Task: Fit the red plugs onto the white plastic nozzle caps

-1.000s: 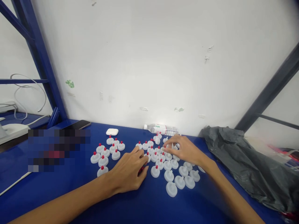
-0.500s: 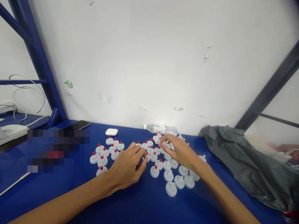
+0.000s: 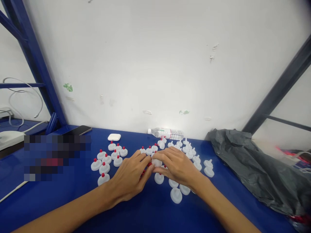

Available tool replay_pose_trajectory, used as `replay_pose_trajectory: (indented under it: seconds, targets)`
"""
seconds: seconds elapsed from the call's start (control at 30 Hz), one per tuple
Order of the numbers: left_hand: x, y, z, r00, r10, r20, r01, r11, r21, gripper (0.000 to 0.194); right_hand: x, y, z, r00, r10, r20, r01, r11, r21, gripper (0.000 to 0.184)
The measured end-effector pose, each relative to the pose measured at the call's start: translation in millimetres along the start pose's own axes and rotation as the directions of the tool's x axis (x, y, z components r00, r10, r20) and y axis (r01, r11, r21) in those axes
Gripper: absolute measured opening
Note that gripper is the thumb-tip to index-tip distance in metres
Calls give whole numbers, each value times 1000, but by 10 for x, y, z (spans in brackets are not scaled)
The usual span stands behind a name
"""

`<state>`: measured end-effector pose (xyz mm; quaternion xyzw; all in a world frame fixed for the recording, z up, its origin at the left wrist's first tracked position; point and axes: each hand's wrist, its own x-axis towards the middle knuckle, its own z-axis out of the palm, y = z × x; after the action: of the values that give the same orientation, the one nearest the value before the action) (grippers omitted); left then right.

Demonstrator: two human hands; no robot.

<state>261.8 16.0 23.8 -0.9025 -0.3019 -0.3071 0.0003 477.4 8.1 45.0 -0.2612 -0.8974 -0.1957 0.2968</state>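
Note:
My left hand (image 3: 133, 171) is closed, thumb and fingers pinching a small red cap (image 3: 149, 164); more red shows under its curled fingers. My right hand (image 3: 178, 165) grips a white nozzle lid (image 3: 156, 162) between thumb and fingers. The lid's tip points left and meets the red cap at my left fingertips. To the left stand several white lids with red caps on their nozzles (image 3: 104, 168). Right of and below my right hand lie several white lids with bare nozzles (image 3: 176, 195). More red-capped lids (image 3: 149, 150) sit behind my hands, partly covered by them.
A clear plastic bottle (image 3: 166, 133) lies along the wall. A white earbud case (image 3: 114, 137) and a dark phone (image 3: 81, 130) are at the back left. Crumpled grey plastic (image 3: 243, 165) covers the right side of the blue table (image 3: 136, 216). Blue posts (image 3: 36, 61) rise at the left.
My right hand has moved left and down from the back of the lids, bringing a white lid to my left hand. My left hand has barely moved. The view has shifted slightly.

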Motion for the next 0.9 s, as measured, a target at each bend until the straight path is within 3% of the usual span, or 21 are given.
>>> replay_pose_trajectory:
  seconds: [0.2,0.3,0.43,0.53,0.6,0.67,0.73,0.8,0.9]
  targets:
    - [15,-34,-16,999,26,-23,-27,999,-36,31,35,-12,-7,998,15,-61,-15,1000,-12,19]
    - [32,-25,-17,997,-75,-14,71,981,-179,39,62,-3,-22,997,-10,-73,6,999,-51,18]
    - [81,36,6,963,-262,59,259,848,-461,41,80,-37,4,996,-23,-82,13,992,-125,24]
    - [85,72,22,932,-353,83,324,709,-626,42,30,9,11,996,-5,-84,-7,989,-150,35]
    - [61,66,2,910,-403,98,351,622,-700,44,-56,140,-29,994,49,-101,-67,981,-180,42]
    - [33,31,-49,899,-428,89,354,591,-725,44,-167,338,-106,976,157,-151,-190,953,-237,40]
    - [18,-18,-110,922,-388,15,300,687,-662,42,-269,544,-198,925,311,-220,-365,890,-274,23]
    - [21,-53,-149,971,-223,-90,157,870,-467,39,-332,697,-272,838,464,-288,-533,811,-242,18]
    - [31,-40,-136,998,-3,-55,-8,980,-197,27,-361,797,-313,768,592,-245,-635,753,-173,19]
